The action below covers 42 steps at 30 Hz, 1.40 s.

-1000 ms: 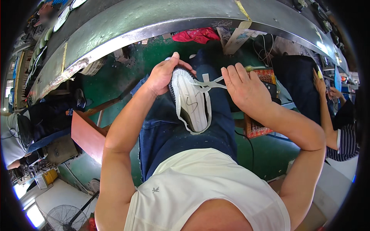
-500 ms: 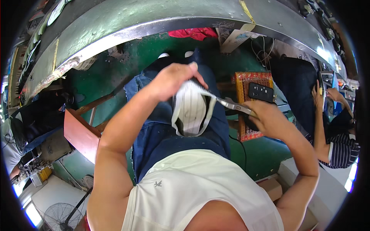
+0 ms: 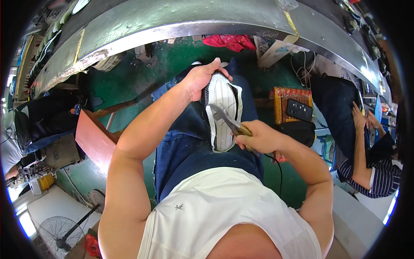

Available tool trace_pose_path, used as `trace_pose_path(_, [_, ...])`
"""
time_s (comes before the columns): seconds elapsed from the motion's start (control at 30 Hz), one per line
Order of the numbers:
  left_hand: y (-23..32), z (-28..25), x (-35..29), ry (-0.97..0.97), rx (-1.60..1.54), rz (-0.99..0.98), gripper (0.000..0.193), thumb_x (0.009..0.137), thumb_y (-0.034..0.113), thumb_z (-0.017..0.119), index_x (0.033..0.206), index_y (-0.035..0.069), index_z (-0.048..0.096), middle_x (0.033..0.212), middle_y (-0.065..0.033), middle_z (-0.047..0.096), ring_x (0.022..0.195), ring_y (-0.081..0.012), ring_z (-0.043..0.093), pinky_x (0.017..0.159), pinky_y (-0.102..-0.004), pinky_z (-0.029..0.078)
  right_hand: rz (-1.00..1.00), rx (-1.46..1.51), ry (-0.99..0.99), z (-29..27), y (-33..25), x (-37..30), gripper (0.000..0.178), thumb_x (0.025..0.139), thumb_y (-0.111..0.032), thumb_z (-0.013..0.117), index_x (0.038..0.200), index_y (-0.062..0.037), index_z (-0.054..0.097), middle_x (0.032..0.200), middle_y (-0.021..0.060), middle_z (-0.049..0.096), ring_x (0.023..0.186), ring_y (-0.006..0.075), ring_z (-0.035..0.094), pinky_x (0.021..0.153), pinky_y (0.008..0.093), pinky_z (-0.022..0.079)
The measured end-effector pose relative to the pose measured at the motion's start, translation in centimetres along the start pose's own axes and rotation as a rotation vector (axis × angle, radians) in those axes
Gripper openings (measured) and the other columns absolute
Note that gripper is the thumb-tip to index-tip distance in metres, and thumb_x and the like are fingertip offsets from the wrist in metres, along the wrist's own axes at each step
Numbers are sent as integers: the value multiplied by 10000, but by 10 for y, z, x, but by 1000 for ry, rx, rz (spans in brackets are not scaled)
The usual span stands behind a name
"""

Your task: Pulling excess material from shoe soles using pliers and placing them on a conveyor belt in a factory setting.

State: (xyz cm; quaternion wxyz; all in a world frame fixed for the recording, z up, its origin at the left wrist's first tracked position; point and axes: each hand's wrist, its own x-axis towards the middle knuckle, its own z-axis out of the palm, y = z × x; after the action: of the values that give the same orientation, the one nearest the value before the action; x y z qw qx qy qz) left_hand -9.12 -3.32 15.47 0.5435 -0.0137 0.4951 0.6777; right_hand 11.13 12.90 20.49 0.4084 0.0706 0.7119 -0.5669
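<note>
A shoe upper [image 3: 224, 134], pale with dark sides, lies bottom up on my thighs. Its white underside faces me, and loose edges of material stand up around the rim. At its far end my left hand [image 3: 204, 79] is closed around it, thumb over the tip. My right hand [image 3: 258, 135] grips the handles of metal lasting pliers [image 3: 221, 114]. The head of the pliers lies over the upper's left rim, around its middle; whether the jaws pinch the material I cannot tell.
Ahead runs a long metal workbench [image 3: 172, 21], with a red cloth [image 3: 230, 42] below it. To my right a beaded seat [image 3: 282, 97] carries a black phone [image 3: 299, 110]. A pink panel [image 3: 95, 136] stands at left. A co-worker [image 3: 366, 172] sits at far right.
My right hand and the pliers have swung left across the underside, from the right rim to the left. The upper now lies flatter and more plainly in view, with my left hand still at its far end.
</note>
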Motion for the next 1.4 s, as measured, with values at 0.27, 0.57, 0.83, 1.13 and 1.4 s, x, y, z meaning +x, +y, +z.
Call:
trace_pose_path(0.27, [-4, -8, -12, -94, -21, 20, 483, 1079, 443, 413, 970, 27, 635, 1008, -171, 701, 945, -296, 703, 852, -433, 587, -497, -739, 325, 4, -7, 10, 176, 889, -87, 622, 1036, 9, 609, 897, 243, 652, 855, 416, 663, 757, 494, 531])
trace_pose_path(0.57, [-2, 3, -8, -77, -44, -20, 484, 1072, 447, 426, 971, 25, 640, 1015, -173, 706, 945, -293, 703, 853, -443, 583, -169, -1, 85, 11, -3, 5, 197, 937, -123, 625, 1069, 22, 612, 870, 129, 682, 739, 207, 662, 688, 379, 536])
trace_pose_path(0.83, [-1, 0, -8, -193, -62, -57, 517, 1059, 479, 450, 962, 13, 651, 1007, -169, 711, 938, -284, 701, 863, -426, 574, -464, -906, 407, -6, -31, 3, 152, 829, -17, 609, 971, 37, 609, 891, 230, 665, 834, 404, 666, 733, 460, 539])
trace_pose_path(1.13, [-5, 2, -12, -168, -71, -23, 519, 1065, 484, 410, 979, 26, 639, 1031, -186, 697, 1014, -339, 682, 928, -470, 552, -133, 673, -45, 14, -6, -5, 276, 999, -163, 604, 1217, 7, 601, 909, 26, 674, 856, 126, 661, 730, 299, 548])
trace_pose_path(1.4, [-6, -9, -7, -256, -133, -23, 554, 1049, 522, 426, 956, 19, 640, 1026, -177, 686, 1012, -339, 675, 930, -481, 550, -519, -581, 520, 15, -3, 20, 172, 908, -77, 604, 1035, 38, 591, 887, 306, 628, 859, 471, 618, 750, 481, 519])
